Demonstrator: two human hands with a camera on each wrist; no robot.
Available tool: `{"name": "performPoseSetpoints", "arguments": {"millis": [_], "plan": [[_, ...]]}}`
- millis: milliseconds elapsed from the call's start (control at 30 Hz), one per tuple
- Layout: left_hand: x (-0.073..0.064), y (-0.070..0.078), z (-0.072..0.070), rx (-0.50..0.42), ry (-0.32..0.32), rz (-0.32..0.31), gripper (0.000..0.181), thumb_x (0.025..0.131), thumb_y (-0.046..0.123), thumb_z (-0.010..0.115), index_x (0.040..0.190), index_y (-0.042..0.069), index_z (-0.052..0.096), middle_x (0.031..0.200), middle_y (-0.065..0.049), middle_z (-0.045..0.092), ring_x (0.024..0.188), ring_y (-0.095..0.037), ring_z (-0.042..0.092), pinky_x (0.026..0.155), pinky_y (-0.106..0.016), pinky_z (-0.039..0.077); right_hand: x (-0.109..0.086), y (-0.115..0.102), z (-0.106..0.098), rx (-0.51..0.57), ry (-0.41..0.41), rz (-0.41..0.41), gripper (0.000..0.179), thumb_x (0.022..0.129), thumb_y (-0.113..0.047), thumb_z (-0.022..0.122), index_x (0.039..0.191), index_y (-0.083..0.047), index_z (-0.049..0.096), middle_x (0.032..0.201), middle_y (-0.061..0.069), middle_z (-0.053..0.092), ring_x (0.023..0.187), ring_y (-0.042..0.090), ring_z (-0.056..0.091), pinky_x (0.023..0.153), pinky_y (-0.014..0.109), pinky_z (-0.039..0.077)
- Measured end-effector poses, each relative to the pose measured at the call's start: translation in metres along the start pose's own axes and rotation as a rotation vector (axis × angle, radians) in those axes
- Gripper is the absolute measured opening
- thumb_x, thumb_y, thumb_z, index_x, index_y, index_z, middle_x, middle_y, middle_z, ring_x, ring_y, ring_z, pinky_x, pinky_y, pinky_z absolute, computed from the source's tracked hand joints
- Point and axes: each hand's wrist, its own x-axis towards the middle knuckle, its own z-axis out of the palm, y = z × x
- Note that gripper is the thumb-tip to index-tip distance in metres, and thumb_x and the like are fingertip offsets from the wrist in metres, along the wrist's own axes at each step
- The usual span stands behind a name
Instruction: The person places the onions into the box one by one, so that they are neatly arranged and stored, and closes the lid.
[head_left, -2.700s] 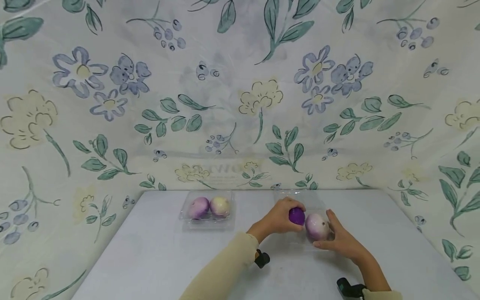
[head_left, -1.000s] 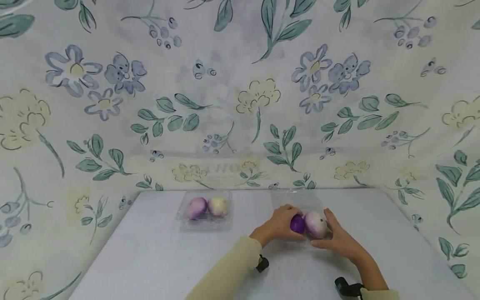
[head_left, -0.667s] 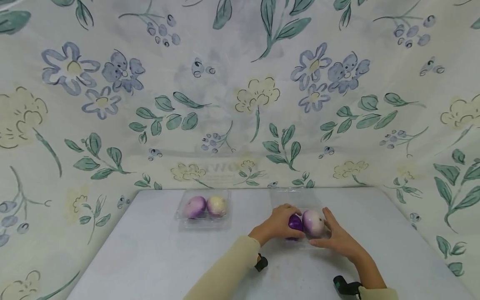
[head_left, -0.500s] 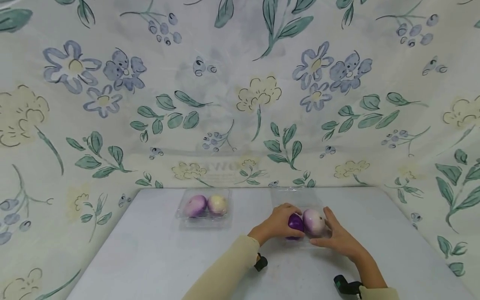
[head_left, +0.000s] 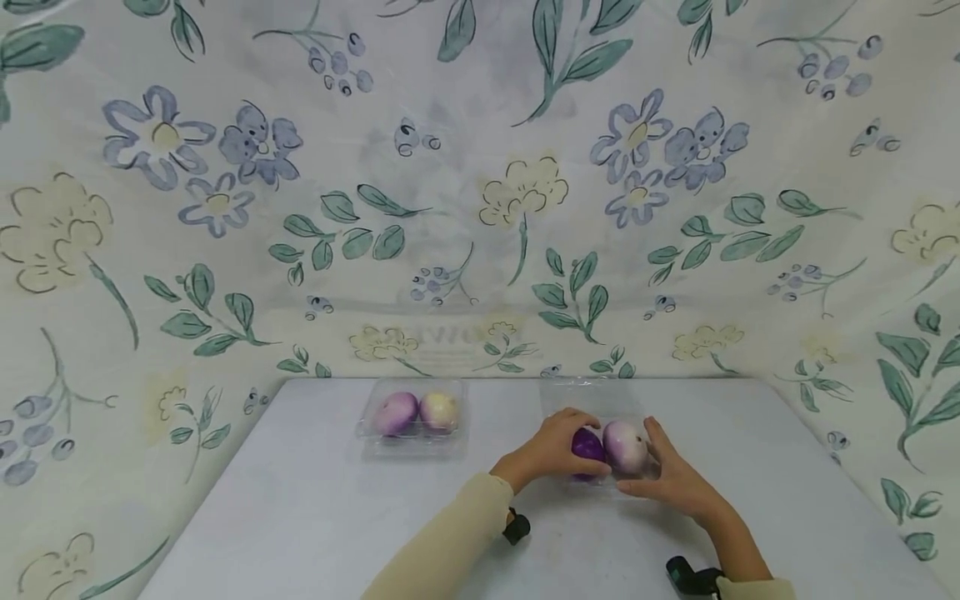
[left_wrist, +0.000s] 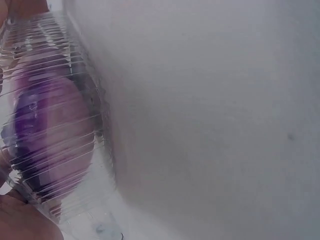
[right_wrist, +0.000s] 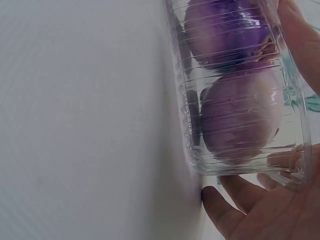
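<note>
My left hand [head_left: 551,450] grips a dark purple onion [head_left: 587,446] at the left side of an open clear plastic box [head_left: 581,400]. Beside it on the right sits a pale purple-white onion [head_left: 625,446]. At the box's right end is my right hand [head_left: 675,483], holding that end between thumb and fingers. In the left wrist view, the dark onion [left_wrist: 30,125] shows through the ribbed wall. The right wrist view has the pale onion [right_wrist: 242,115] and dark onion [right_wrist: 225,30] side by side inside the box.
A second clear box [head_left: 412,450], holding a purple onion [head_left: 396,413] and a yellowish-white onion [head_left: 439,412], stands at the back left of the white table [head_left: 315,517]. Floral cloth [head_left: 450,167] hangs behind the table.
Held by my left hand, the dark onion has moved down and slightly left into the box. The pale onion has shifted slightly left. My right hand stays at the box's right end.
</note>
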Motion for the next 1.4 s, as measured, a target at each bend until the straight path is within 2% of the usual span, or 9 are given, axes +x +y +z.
{"name": "performPoseSetpoints", "arguments": {"millis": [167, 367, 500, 633, 833, 900, 1067, 1267, 1400], "plan": [[-0.001, -0.003, -0.005, -0.033, 0.021, 0.032, 0.061, 0.084, 0.048, 0.076, 0.132, 0.016, 0.058, 0.136, -0.005, 0.055, 0.124, -0.023, 0.054, 0.1, -0.033, 0.051, 0.0, -0.001, 0.0, -0.02, 0.012, -0.022, 0.124, 0.08, -0.039, 0.08, 0.157, -0.005, -0.011, 0.164, 0.023, -0.013, 0.149, 0.049, 0.008, 0.116, 0.066, 0.009], [0.0, -0.007, -0.019, -0.07, 0.132, 0.081, 0.056, 0.084, 0.043, 0.077, 0.127, 0.011, 0.062, 0.134, -0.006, 0.056, 0.127, -0.024, 0.055, 0.107, -0.037, 0.046, -0.002, -0.002, -0.002, -0.025, 0.013, -0.028, 0.124, 0.081, -0.039, 0.08, 0.157, -0.003, -0.011, 0.164, 0.024, -0.013, 0.149, 0.05, 0.008, 0.116, 0.066, 0.009], [0.001, -0.01, -0.028, -0.08, 0.168, 0.071, 0.055, 0.083, 0.043, 0.077, 0.126, 0.014, 0.062, 0.136, -0.005, 0.056, 0.13, -0.021, 0.051, 0.111, -0.039, 0.043, -0.003, -0.003, -0.005, -0.023, 0.016, -0.023, 0.125, 0.081, -0.038, 0.08, 0.156, -0.002, -0.012, 0.163, 0.024, -0.014, 0.149, 0.05, 0.007, 0.116, 0.067, 0.008], [0.0, -0.011, -0.035, -0.085, 0.177, 0.059, 0.054, 0.084, 0.043, 0.077, 0.127, 0.014, 0.062, 0.137, -0.006, 0.056, 0.131, -0.023, 0.05, 0.112, -0.042, 0.042, -0.003, -0.003, -0.006, -0.014, 0.009, -0.006, 0.125, 0.08, -0.039, 0.08, 0.157, -0.004, -0.012, 0.163, 0.024, -0.015, 0.149, 0.051, 0.005, 0.115, 0.067, 0.007], [-0.002, -0.013, -0.037, -0.079, 0.187, 0.055, 0.053, 0.084, 0.043, 0.076, 0.126, 0.014, 0.062, 0.135, -0.008, 0.056, 0.13, -0.025, 0.051, 0.111, -0.046, 0.042, -0.001, -0.001, -0.003, -0.007, 0.003, 0.007, 0.124, 0.081, -0.039, 0.08, 0.157, -0.005, -0.012, 0.163, 0.023, -0.015, 0.149, 0.05, 0.005, 0.116, 0.066, 0.006], [-0.001, -0.016, -0.036, -0.064, 0.219, 0.061, 0.051, 0.085, 0.043, 0.075, 0.125, 0.013, 0.062, 0.133, -0.008, 0.057, 0.128, -0.027, 0.052, 0.108, -0.048, 0.044, 0.0, 0.0, -0.002, -0.011, 0.004, 0.006, 0.124, 0.08, -0.04, 0.08, 0.157, -0.004, -0.012, 0.163, 0.024, -0.015, 0.149, 0.05, 0.006, 0.116, 0.066, 0.007], [0.001, -0.023, -0.037, -0.093, 0.25, 0.016, 0.05, 0.087, 0.041, 0.073, 0.126, 0.012, 0.062, 0.133, -0.01, 0.056, 0.128, -0.029, 0.052, 0.107, -0.049, 0.044, 0.0, -0.002, 0.001, -0.028, 0.006, 0.003, 0.124, 0.08, -0.041, 0.08, 0.157, -0.004, -0.01, 0.163, 0.024, -0.014, 0.148, 0.05, 0.008, 0.116, 0.066, 0.009], [0.004, -0.029, -0.039, -0.114, 0.252, -0.044, 0.057, 0.089, 0.041, 0.072, 0.134, 0.009, 0.057, 0.142, -0.013, 0.051, 0.134, -0.033, 0.048, 0.11, -0.052, 0.042, 0.001, 0.0, 0.002, -0.02, 0.008, -0.005, 0.124, 0.08, -0.04, 0.08, 0.157, -0.004, -0.01, 0.163, 0.024, -0.014, 0.148, 0.051, 0.008, 0.115, 0.066, 0.009], [0.008, -0.033, -0.04, -0.186, 0.258, -0.067, 0.064, 0.09, 0.038, 0.071, 0.141, 0.004, 0.05, 0.143, -0.019, 0.049, 0.133, -0.037, 0.048, 0.109, -0.051, 0.042, 0.002, 0.0, 0.003, -0.012, 0.002, -0.007, 0.123, 0.08, -0.04, 0.08, 0.158, -0.005, -0.01, 0.164, 0.023, -0.015, 0.148, 0.051, 0.007, 0.116, 0.066, 0.009]]}}
